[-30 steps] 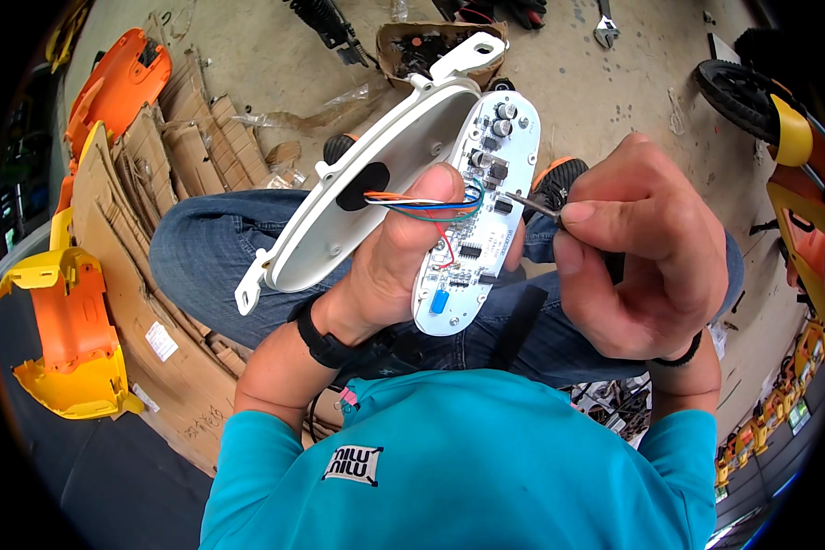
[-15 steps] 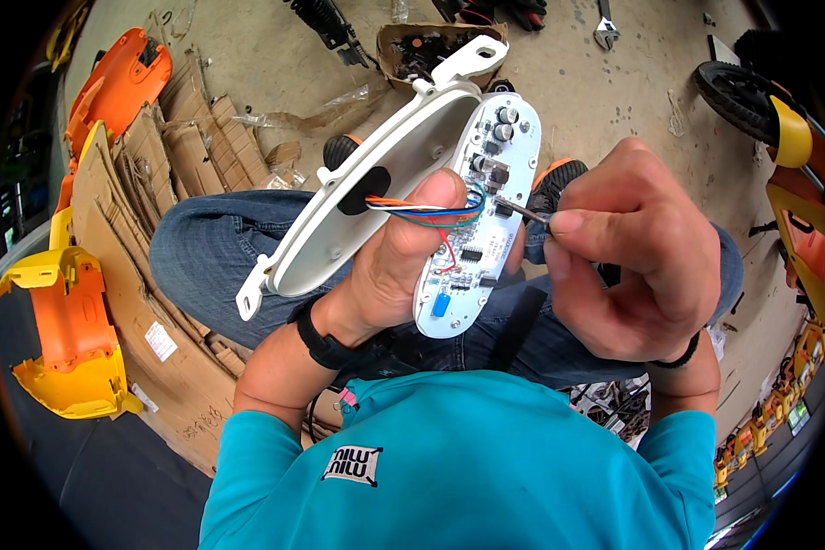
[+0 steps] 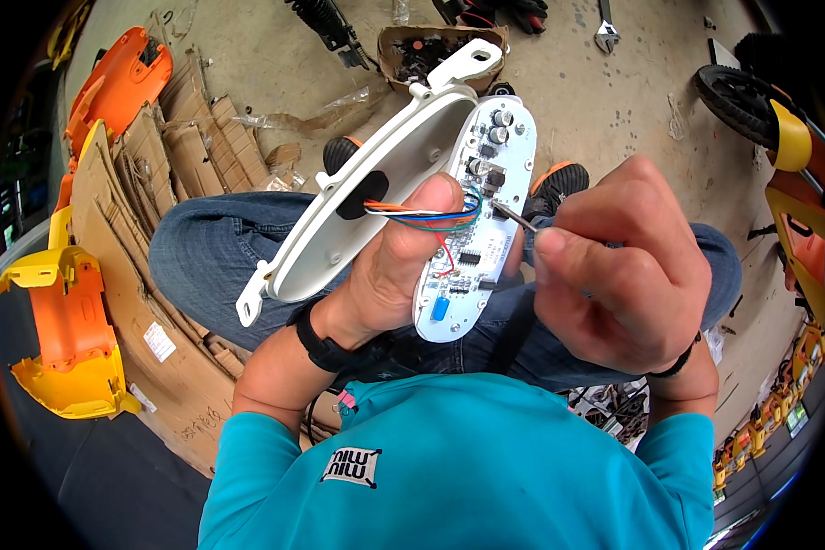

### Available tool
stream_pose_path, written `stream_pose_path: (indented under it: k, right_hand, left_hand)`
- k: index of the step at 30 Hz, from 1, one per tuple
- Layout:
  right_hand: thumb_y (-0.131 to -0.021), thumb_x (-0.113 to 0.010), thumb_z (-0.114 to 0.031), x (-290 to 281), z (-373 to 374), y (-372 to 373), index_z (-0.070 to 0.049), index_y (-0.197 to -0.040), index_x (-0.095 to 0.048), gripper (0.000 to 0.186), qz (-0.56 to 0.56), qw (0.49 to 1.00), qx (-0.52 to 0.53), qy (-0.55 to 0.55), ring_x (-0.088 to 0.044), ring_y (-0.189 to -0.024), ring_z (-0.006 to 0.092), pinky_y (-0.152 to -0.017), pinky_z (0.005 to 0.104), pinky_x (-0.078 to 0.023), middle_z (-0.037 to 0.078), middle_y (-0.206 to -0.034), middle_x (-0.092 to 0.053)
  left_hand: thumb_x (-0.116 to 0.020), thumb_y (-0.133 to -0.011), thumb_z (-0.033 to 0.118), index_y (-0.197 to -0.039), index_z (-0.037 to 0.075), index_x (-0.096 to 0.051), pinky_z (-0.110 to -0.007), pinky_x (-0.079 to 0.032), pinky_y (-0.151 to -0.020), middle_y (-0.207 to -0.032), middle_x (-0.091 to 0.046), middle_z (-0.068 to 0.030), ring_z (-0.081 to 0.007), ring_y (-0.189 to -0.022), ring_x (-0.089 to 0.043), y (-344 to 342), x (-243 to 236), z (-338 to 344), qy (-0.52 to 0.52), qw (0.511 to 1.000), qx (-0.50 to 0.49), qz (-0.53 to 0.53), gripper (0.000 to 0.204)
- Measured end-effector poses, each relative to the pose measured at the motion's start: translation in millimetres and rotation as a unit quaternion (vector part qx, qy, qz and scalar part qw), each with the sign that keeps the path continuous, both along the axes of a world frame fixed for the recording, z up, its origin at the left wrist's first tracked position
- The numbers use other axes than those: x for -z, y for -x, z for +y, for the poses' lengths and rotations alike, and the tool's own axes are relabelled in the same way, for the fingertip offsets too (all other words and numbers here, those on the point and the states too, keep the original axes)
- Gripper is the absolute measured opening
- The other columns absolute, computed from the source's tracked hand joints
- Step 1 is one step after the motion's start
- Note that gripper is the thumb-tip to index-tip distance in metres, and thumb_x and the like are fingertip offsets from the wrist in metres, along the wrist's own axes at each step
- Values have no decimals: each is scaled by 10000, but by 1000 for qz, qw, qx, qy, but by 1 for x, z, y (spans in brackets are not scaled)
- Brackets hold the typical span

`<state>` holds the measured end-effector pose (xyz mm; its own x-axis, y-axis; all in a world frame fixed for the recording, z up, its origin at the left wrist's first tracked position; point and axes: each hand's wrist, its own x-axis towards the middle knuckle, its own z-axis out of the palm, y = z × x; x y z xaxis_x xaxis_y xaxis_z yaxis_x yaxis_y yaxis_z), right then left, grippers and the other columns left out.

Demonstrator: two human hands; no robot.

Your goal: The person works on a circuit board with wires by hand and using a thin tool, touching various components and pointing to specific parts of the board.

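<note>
My left hand [image 3: 385, 275] is closed round a long, rounded white circuit board [image 3: 490, 252], its thumb lying over the bundle of coloured wires [image 3: 423, 216]. These wires run from the board through a black grommet [image 3: 365, 194] in an oval white plastic housing [image 3: 417, 147], tilted just left of the board. Between thumb and forefinger, my right hand [image 3: 623, 266] pinches a thin, pointed metal tool [image 3: 521, 218]. Its tip is at a dark component beside the board's middle; whether it touches I cannot tell. The fingers behind the board are mostly hidden.
Flattened cardboard [image 3: 137, 266] lies on the left, with orange and yellow plastic covers [image 3: 69, 316] beside it. Ahead sits a cardboard box [image 3: 390, 46] of small dark parts. An adjustable wrench [image 3: 606, 35] and a black wheel [image 3: 738, 103] are at the far right.
My right hand has moved slightly left, closer to the board. The board and housing have shifted a little left and down. Both hands keep their hold.
</note>
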<state>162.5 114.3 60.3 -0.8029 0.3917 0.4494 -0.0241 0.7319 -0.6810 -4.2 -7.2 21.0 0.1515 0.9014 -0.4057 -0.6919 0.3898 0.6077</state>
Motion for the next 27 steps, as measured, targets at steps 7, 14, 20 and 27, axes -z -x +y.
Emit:
stream_pose_path:
  k: [7, 14, 20, 27]
  right_hand:
    - [-667, -699, 104, 2, 0, 1, -53, -995, -613, 373, 3, 1000, -14, -25, -531, -657, 222, -549, 310, -423, 92, -855, -602]
    - [-685, -710, 101, 2, -2, 0, -39, -972, -611, 334, 31, 998, -13, -51, -522, -630, 205, -522, 302, -415, 95, -839, -611]
    - [-701, -715, 95, 2, -3, 1, -40, -969, -612, 317, 42, 997, 2, -62, -511, -619, 192, -509, 294, -405, 92, -834, -613]
    - [-695, -710, 99, 0, -3, 0, -44, -974, -615, 328, 34, 997, 2, -65, -512, -624, 195, -514, 295, -409, 90, -837, -611]
  left_hand:
    - [-409, -951, 595, -1180, 6, -552, -298, -498, -839, -1029, -650, -98, -162, -935, -618, -2, 4, -1, -34, 992, -52, -113, 648]
    - [-426, -965, 520, -1182, 12, -557, -303, -507, -844, -1036, -658, -101, -166, -932, -630, 0, 3, -2, -49, 988, -58, -131, 568]
    - [-423, -964, 540, -1175, 16, -570, -298, -504, -828, -1022, -658, -92, -157, -924, -624, 0, 3, -2, -52, 991, -58, -108, 583]
    - [-442, -956, 547, -1183, 18, -569, -292, -496, -813, -1007, -655, -83, -151, -914, -616, 0, 2, -2, -32, 992, -51, -108, 589]
